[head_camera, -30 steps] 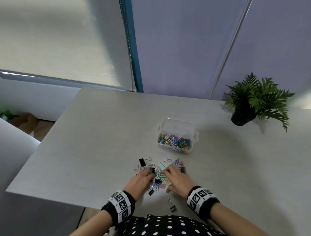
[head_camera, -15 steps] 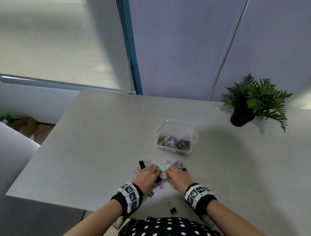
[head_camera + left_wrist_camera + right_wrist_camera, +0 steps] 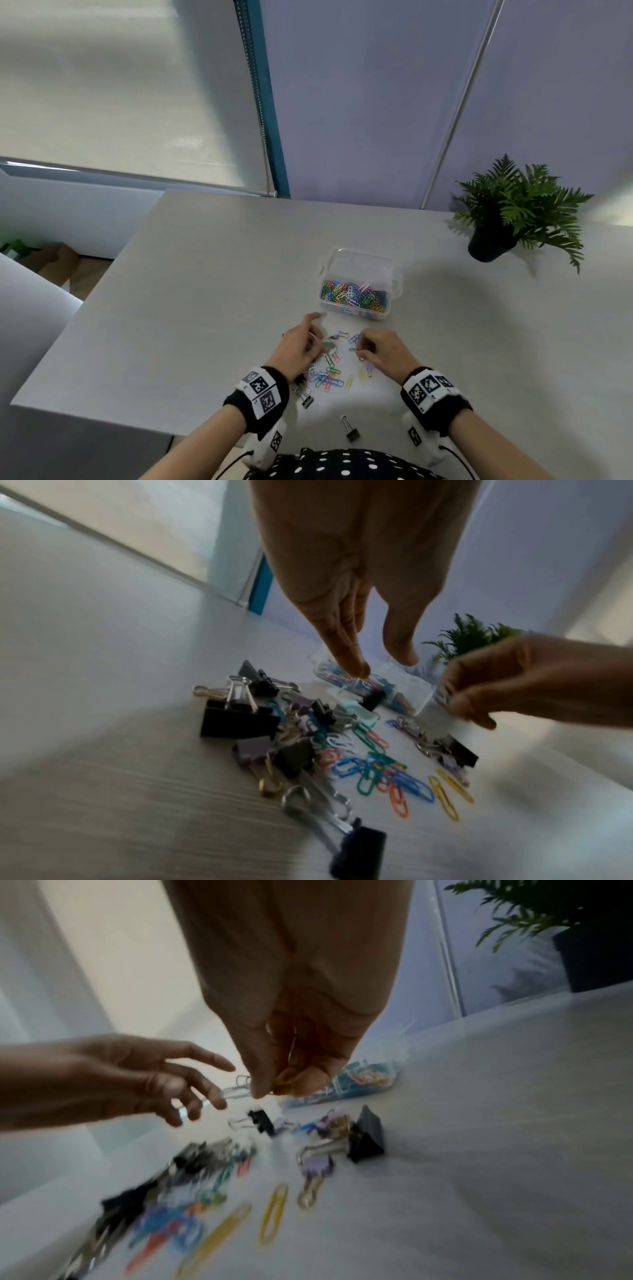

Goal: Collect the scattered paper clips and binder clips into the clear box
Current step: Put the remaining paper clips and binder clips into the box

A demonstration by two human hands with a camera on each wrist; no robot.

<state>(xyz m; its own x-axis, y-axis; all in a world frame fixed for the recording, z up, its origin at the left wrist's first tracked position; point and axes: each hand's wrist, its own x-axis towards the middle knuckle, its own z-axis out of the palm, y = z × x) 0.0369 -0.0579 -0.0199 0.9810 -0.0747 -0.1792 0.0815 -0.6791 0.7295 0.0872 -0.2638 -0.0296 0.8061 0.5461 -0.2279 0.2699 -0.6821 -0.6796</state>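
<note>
The clear box [image 3: 359, 255] stands open on the table, partly filled with coloured paper clips. In front of it lies a loose pile of paper clips and binder clips [image 3: 329, 373], with two black binder clips [image 3: 307, 401] [image 3: 351, 433] nearer me. My left hand [image 3: 301, 346] hovers over the pile's left side, its fingers [image 3: 356, 666] straight and pointing down, holding nothing I can see. My right hand [image 3: 376, 349] hangs over the right side; its curled fingers [image 3: 304, 1080] pinch a small bunch of clips, gold wire showing inside.
A potted fern [image 3: 493, 240] stands at the table's back right. The near table edge [image 3: 102, 416] runs just behind my wrists, and the left edge slants away. A large black binder clip [image 3: 240, 721] lies on the pile's left side.
Both hands have lifted off the pile and moved apart, uncovering the paper clips beneath. The left fingers have straightened; the right hand now holds clips.
</note>
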